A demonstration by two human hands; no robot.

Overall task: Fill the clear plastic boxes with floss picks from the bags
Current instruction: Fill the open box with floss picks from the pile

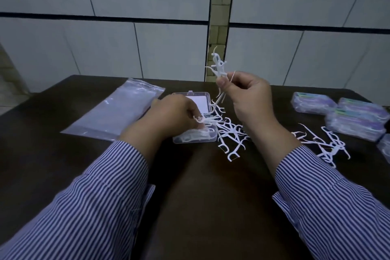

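Observation:
An open clear plastic box point(207, 136) lies on the dark table point(200, 196), its lid point(202, 97) folded back, several white floss picks inside. My left hand point(175, 115) hovers over the box and pinches a few floss picks point(203, 120) at its fingertips. My right hand point(251, 99) is raised above the table, gripping a small bunch of floss picks point(218, 66) that stick upward. Loose floss picks point(231, 135) lie in a pile right of the box, and another scatter of picks point(325, 143) lies further right.
A flat clear plastic bag point(118, 112) lies to the left of the box. Several closed, filled boxes point(356, 120) are stacked at the right edge of the table. A tiled wall stands behind the table.

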